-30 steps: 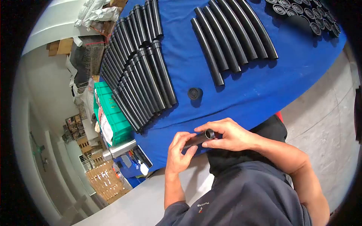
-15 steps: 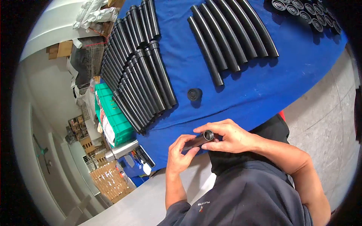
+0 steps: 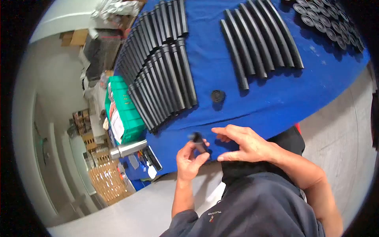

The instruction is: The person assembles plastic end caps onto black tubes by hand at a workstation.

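My left hand (image 3: 189, 161) is closed around a short black tube (image 3: 199, 143), which is blurred and points up toward the camera. To the right of it, my right hand (image 3: 246, 145) is apart from the tube, with its thumb and fingers spread and nothing between them. Above both hands on the blue cloth (image 3: 205, 51) lies a single round black cap (image 3: 217, 96) with rings on its face.
Rows of black tubes (image 3: 166, 79) cover the cloth's left part, longer black tubes (image 3: 258, 43) its upper right. Ringed black caps (image 3: 325, 21) cluster at the far right corner. A green crate (image 3: 132, 120), a silver cylinder (image 3: 128, 149) and small tools stand at left.
My right hand has let go of the tube and opened. My left hand still holds the tube, now tilted differently. The camera view has shifted, so the table items appear farther right.
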A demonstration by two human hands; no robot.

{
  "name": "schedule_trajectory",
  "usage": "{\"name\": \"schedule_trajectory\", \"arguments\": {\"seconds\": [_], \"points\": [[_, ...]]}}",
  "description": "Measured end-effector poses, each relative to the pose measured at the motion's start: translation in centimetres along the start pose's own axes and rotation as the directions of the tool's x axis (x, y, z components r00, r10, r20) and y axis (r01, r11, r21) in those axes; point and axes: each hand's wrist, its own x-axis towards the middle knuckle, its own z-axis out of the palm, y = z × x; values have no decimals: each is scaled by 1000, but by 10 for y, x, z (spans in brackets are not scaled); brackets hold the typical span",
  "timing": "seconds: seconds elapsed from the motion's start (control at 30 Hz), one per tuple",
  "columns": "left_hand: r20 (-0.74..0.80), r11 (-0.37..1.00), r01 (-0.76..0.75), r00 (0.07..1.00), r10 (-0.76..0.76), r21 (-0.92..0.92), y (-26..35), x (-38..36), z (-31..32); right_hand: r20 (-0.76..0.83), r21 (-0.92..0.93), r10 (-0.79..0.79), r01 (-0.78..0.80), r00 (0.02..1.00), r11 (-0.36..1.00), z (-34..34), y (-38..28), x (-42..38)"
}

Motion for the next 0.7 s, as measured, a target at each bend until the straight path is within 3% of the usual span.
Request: {"name": "schedule_trajectory", "arguments": {"seconds": [0.03,0.1,0.17,0.23,0.3,0.33,0.43,0.5,0.53,0.57,0.6,0.63,0.7], "points": [[-104,970,39,992,-66,-240,-1,-7,1,7,-88,-82,83,997,993,4,2,0],[-146,850,-35,988,-49,-526,-8,-8,-2,117,-175,-73,93,990,980,3,-2,1],[-129,642,62,961,-245,-764,-9,-12,1,192,-207,-14,55,981,977,4,-5,2],[-20,434,139,939,-342,-890,-33,-19,1,129,-115,-15,30,991,993,3,-5,3],[55,299,194,908,-415,-934,-52,-28,6,153,-146,63,-40,986,988,2,-8,1],[65,340,255,873,-483,-905,-55,-29,9,143,-152,58,-36,988,988,3,-8,1],[185,478,432,858,-479,-765,-62,-36,-3,112,-170,56,-36,992,985,4,-6,-2],[-6,759,449,859,-512,-472,-37,-38,3,92,-169,68,-51,993,984,5,-7,1],[-109,864,414,882,-458,-287,-30,-40,7,37,-170,-43,48,998,984,9,0,0],[-193,926,368,906,-377,-83,-28,-41,10,44,-159,2,5,999,987,7,-2,-1],[-275,967,108,960,-42,230,-39,-41,9,51,-147,45,-37,998,988,6,-4,-1],[-121,776,-230,923,365,587,-26,-27,9,58,-132,83,-75,995,988,4,-7,0],[27,529,-361,844,536,768,-6,-4,21,61,-88,146,-140,987,986,-1,-12,1]]}}
